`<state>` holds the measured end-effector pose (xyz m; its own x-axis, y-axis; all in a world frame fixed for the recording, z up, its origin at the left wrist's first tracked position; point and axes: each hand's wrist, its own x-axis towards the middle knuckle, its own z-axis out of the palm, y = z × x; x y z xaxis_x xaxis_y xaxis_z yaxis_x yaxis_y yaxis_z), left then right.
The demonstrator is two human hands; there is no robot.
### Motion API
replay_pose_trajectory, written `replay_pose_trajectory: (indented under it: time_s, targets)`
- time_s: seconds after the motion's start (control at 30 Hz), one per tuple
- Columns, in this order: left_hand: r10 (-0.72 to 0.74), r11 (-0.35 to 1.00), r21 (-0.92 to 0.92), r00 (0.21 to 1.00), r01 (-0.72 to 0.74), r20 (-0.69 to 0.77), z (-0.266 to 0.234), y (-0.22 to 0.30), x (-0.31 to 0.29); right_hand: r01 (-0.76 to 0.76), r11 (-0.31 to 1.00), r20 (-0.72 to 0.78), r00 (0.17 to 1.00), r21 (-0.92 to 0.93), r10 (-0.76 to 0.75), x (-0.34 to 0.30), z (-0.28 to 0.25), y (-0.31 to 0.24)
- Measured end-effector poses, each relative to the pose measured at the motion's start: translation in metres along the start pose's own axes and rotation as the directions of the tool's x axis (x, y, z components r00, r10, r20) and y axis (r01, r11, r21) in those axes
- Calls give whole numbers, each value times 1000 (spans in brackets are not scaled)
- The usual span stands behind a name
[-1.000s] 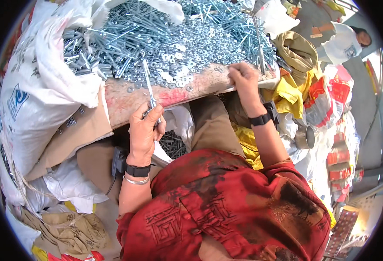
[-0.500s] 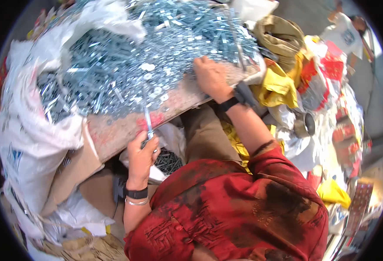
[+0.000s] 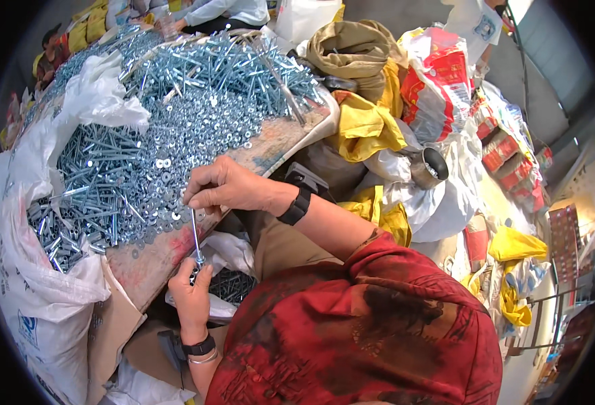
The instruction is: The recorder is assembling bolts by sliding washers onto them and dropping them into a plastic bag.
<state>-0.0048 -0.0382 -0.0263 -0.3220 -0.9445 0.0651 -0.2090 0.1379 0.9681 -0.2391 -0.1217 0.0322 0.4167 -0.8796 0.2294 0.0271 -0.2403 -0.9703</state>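
1. Two hands meet on one long bolt (image 3: 195, 236), upright at the edge of the surface (image 3: 155, 260).
2. My left hand (image 3: 191, 297) has its grip pinched shut around the bolt's lower end.
3. My right hand (image 3: 226, 187) has its fingertips clamped on the top end.
4. Heaps of bolts and washers (image 3: 162, 142) lie just beyond, beside white sacks (image 3: 34, 297).

Hardware sorting workshop: bolt heaps (image 3: 176, 115), sacks (image 3: 34, 297)

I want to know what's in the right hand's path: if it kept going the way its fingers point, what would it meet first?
Probably the loose washers just left of the right hand; depth is uncertain.
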Motion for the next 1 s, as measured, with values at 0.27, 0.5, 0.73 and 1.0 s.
replay_pose_trajectory:
  time_s: [0.27,0.5,0.73,1.0]
  targets:
    - [176,942,312,976,-128,-131,-8,6,-10,110,921,5,993,-375,-116,3,19,-19]
    - [341,892,349,934,-287,-103,-10,7,-18,-124,932,59,986,-340,153,-17,30,-51]
    - [328,945,91,911,-316,-248,-7,-4,-20,-278,953,187,949,120,254,-14,87,10]
    - [255,967,151,793,-206,-554,-21,9,-18,285,950,212,944,-127,-254,3,126,-2]
